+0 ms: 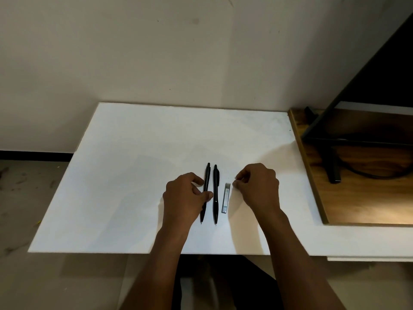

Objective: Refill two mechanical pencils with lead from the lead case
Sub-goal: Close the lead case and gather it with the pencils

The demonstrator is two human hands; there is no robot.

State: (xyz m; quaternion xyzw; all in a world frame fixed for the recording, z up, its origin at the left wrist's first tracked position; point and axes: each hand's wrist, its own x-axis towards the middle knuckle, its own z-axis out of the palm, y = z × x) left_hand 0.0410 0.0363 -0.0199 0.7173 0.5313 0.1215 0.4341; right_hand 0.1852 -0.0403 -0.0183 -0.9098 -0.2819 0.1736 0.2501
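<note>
Two black mechanical pencils lie side by side on the white board (138, 175), tips toward me. My left hand (183, 198) pinches the left pencil (207, 173) between thumb and index finger at mid-barrel. The right pencil (215, 189) lies free just beside it. A small clear lead case (226, 199) lies parallel to the pencils on their right. My right hand (257, 186) rests just right of the case's far end, with its fingers curled. The fingertips are close to the case and hold nothing that I can see.
The board reaches the wall at the back, and its front edge is near my body. A wooden desk surface (368, 198) adjoins it on the right, carrying a black metal stand (333, 162) and a cable (368, 174). Bare floor lies to the left.
</note>
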